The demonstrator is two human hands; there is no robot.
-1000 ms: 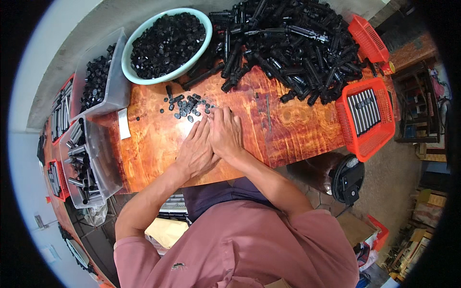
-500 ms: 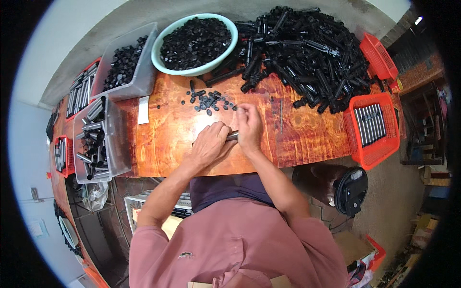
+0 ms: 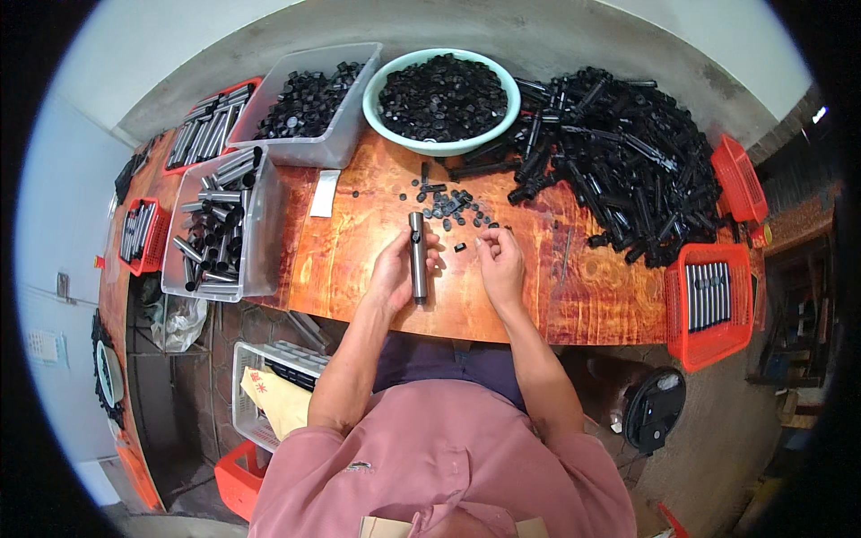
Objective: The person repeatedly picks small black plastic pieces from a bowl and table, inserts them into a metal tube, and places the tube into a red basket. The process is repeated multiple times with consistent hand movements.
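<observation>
In my left hand (image 3: 392,273) is a grey metal tube (image 3: 418,260), its long side running away from me. A round hole shows near the tube's far end, and its near end is black. My right hand (image 3: 502,264) is off to the right, thumb and fingers pinched together just above the tabletop; whatever is between the fingertips is too small to make out. A small black piece (image 3: 460,247) lies between the two hands. Beyond them, several small black caps (image 3: 456,204) are scattered on the wooden table (image 3: 350,260).
A pale green basin (image 3: 378,125) of black caps stands at the back, beside a heap of black tubes (image 3: 619,152). Clear plastic bins (image 3: 272,260) of parts are at left. At right, a red basket (image 3: 708,345) holds a row of tubes. A white slip (image 3: 325,193) lies on the table.
The tube, earlier lying crosswise between both hands, has swung to point away from me in the left hand alone. My right hand has drawn apart to the right. The whole view has shifted.
</observation>
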